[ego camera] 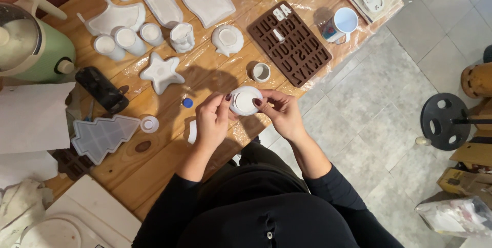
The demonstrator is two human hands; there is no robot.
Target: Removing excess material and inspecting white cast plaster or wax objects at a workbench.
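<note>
Both my hands hold a small round white mould (pixel 244 100) just above the wooden table's (pixel 154 161) near edge. My left hand (pixel 212 121) grips its left side with the thumb on the rim. My right hand (pixel 279 112) pinches its right side, thumb on top. A white piece lies under my left hand, mostly hidden. A small white cup (pixel 261 72) and a brown letter mould (pixel 295 43) lie just beyond the held mould.
White filled moulds cover the table: a star (pixel 162 73), several round ones (pixel 129 40), an oval tray (pixel 162 4). A clear tree mould (pixel 102 136), blue cap (pixel 188 102), green blender (pixel 36 48) and white mug (pixel 342 24) stand around. Tiled floor lies to the right.
</note>
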